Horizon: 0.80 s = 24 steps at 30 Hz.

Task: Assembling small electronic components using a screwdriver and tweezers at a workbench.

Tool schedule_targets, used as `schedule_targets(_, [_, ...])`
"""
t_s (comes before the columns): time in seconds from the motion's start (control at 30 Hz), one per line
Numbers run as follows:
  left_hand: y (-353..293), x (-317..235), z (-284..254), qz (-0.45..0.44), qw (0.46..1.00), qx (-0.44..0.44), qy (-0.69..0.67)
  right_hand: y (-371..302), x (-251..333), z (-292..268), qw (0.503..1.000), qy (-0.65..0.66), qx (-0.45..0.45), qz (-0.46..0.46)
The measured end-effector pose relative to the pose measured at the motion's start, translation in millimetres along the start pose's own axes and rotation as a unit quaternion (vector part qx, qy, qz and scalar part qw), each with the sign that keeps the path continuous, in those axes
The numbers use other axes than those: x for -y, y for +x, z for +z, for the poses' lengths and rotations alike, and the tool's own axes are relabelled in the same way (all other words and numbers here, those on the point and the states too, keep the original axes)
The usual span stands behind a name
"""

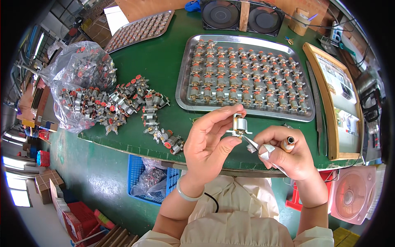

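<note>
Near the table's front edge, my left hand (205,146) pinches a small metal solenoid (240,124) upright between thumb and fingertips. It has a silvery cylindrical body in a bracket and a reddish top. My right hand (302,154) is closed round pointed metal tweezers (254,144), whose tip meets the solenoid's lower end or comes very close to it. White wrapping shows at the right thumb. A short hollow-ended tube (289,141) pokes up among the right fingers; its other end is hidden. Just beyond my hands lies a metal tray (242,112) with rows of similar solenoids.
Loose solenoids (119,105) spill from a clear plastic bag (68,117) on the left. A second filled tray (142,31) and two black fans (221,15) stand farther back. A wooden frame (333,103) and a long dark strip (316,107) lie right. Below is a blue crate (138,166).
</note>
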<state>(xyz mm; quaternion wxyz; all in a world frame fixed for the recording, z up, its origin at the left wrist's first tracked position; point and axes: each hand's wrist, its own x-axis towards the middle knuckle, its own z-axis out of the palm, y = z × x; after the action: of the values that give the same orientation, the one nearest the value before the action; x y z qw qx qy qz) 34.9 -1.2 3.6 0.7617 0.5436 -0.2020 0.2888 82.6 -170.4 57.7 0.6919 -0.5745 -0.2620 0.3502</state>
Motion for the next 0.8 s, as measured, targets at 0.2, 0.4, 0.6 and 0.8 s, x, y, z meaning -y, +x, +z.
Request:
schedule_targets(0.2, [-2,0,0,-0.011,1.0,0.005,0.018,1,-3,5,0.982,-0.166,-0.033,-0.089])
schedule_targets(0.4, [2,-10,3,-0.037,0.998,0.008,0.057,8,-7,3,0.67,-0.592,-0.087,-0.44])
schedule_targets(0.6, [4,-4,-2,-0.014,0.995,0.032,0.089,9,-8,-2,0.823,-0.449,-0.034,-0.345])
schedule_targets(0.8, [5,1,-5,-0.001,0.996,0.043,0.074,3,-13,2,0.99,-0.098,-0.028,-0.097])
